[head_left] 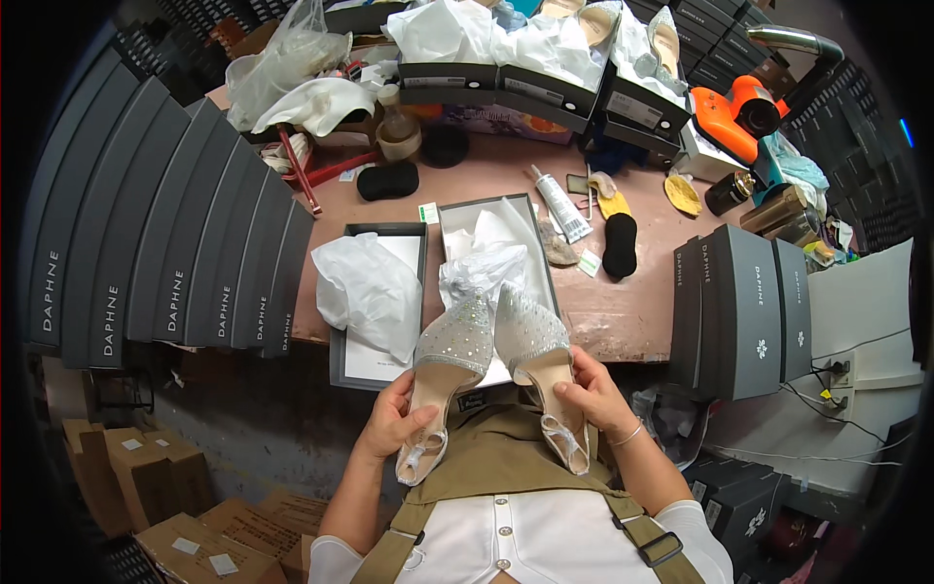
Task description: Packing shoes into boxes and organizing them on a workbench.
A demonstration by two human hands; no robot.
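Note:
A pair of silvery pointed shoes, studded with small sparkling stones, is held side by side before my apron, toes pointing away. My left hand [397,414] is closed round the middle of the left shoe [453,343], thumb on its insole. The right shoe [531,336] is gripped the same way by my right hand [591,397]. Clear wrapping shows at both heel ends. Just beyond the toes lies an open grey shoebox part [537,226] with crumpled white tissue [484,261]. Left of it, another open box [377,372] holds a bunched white tissue sheet [366,292].
Grey shoeboxes stand in a row at left [175,224] and at right [747,311]. At the back are open boxes of shoes [545,92], an orange tool [725,125] and a glue bottle [399,127]. A white tube [561,204] and black pads [620,245] lie on the table [632,331].

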